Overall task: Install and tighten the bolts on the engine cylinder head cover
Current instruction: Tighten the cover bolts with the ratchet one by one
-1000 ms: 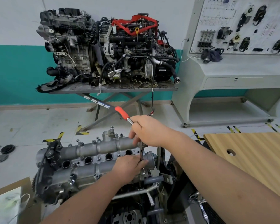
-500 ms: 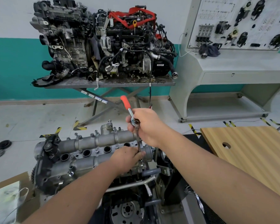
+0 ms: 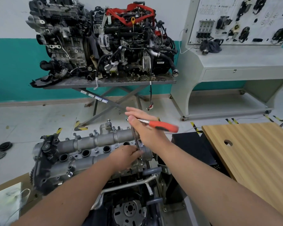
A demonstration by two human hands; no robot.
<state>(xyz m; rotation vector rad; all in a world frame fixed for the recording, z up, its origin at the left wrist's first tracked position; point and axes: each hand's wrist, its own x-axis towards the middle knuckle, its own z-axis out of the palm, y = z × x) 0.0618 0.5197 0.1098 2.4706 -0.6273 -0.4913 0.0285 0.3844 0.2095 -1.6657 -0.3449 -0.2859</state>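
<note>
The grey cylinder head cover (image 3: 88, 144) sits on top of the engine in front of me, with several bolts along its edges. A ratchet wrench (image 3: 162, 125) with a red handle stands on a long extension bar (image 3: 136, 139) at the cover's right end. My right hand (image 3: 147, 128) has the ratchet's head pinched between thumb and straight fingers, the handle pointing right. My left hand (image 3: 124, 156) grips the bar's lower end at the cover; the socket and bolt under it are hidden.
A wooden table (image 3: 252, 152) with a round hole stands to the right. Behind, two engines (image 3: 104, 43) rest on a metal stand, and a grey training bench (image 3: 235, 62) is at the back right. Black rubber discs (image 3: 4, 146) lie on the floor to the left.
The red handle has swung from pointing up-left to pointing right. My right hand's fingers have straightened out from a full grip. My left hand stays on the bar.
</note>
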